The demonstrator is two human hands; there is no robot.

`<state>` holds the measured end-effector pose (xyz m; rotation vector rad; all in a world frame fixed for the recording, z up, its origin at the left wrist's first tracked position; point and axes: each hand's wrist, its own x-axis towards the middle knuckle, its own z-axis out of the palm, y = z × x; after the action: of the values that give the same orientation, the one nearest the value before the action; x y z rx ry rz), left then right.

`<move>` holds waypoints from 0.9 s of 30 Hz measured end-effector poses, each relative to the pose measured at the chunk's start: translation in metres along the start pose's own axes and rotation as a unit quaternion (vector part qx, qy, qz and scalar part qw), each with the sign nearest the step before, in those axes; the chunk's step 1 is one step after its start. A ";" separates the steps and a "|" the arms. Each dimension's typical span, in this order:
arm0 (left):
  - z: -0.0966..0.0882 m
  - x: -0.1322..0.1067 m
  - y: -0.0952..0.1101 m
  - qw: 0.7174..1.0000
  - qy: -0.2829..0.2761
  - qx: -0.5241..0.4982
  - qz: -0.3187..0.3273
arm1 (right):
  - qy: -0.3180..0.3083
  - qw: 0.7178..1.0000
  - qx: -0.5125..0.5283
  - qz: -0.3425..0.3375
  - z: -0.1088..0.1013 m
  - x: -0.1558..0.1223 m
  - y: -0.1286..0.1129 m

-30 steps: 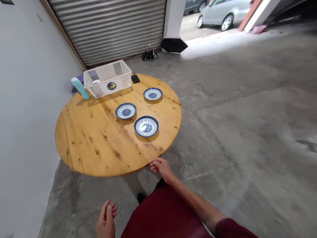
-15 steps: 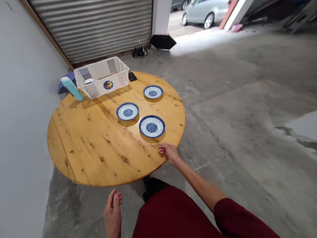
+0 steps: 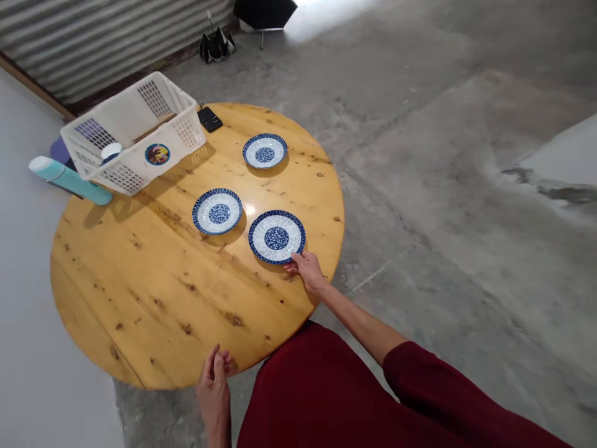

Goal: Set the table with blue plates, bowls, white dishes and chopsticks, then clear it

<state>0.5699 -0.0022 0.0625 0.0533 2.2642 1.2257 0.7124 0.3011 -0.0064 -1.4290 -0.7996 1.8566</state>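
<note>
My right hand pinches the near edge of a blue-and-white plate, thumb over the rim and fingers partly hidden beneath it. Left of this plate lies a second blue-and-white plate. A third patterned plate sits farther back. All three are on the round wooden table. At the table's near edge, my left hand holds nothing, its fingers loosely bent and apart.
A white plastic basket stands at the back left, with a white-and-blue dish inside. Beside it are a turquoise bottle and a black phone-like object. Umbrellas rest on the concrete floor.
My right hand has moved forward from the table's edge and taken hold of the nearest plate's rim. The view has come closer to the table; my left hand stays low and empty.
</note>
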 end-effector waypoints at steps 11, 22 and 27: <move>0.019 0.023 0.027 0.998 -0.052 0.016 -0.015 | 0.008 1.000 -0.005 -0.002 0.007 0.007 -0.007; 0.016 0.084 0.045 0.989 -0.132 0.045 0.050 | 0.043 0.998 -0.038 -0.034 0.010 -0.002 -0.004; 0.022 0.121 0.067 0.981 -0.162 0.052 0.097 | 0.076 0.994 -0.059 -0.060 0.018 0.001 -0.004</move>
<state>0.4637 0.0885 0.0502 0.4886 2.0684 1.1015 0.6956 0.3026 0.0000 -1.5402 -0.9095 1.6124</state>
